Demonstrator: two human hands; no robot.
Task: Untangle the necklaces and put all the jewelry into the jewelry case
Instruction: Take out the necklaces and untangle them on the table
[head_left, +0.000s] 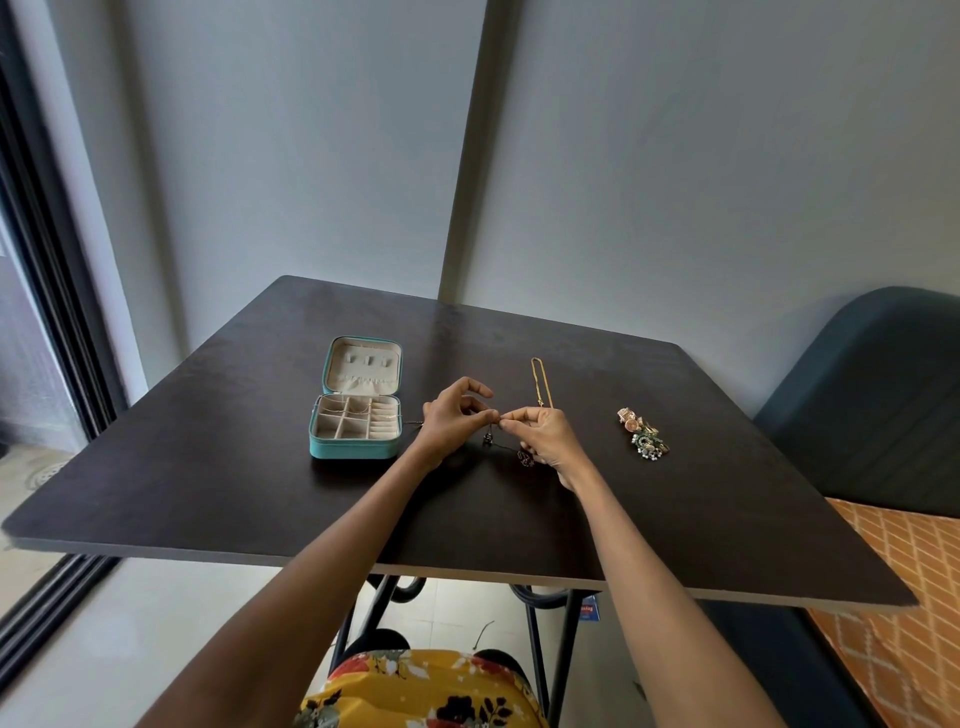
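Note:
A teal jewelry case lies open on the dark table, its beige compartments holding a thin chain. My left hand and my right hand meet fingertip to fingertip just right of the case, both pinching a thin dark necklace. Two small pendants of it hang below the fingers, one under each hand. A gold chain lies straight on the table behind my right hand. A pile of earrings and ornaments sits further right.
The table's near edge runs just past my forearms. A dark blue chair back and an orange patterned cushion stand at the right. A sliding door frame runs along the left, with grey walls behind.

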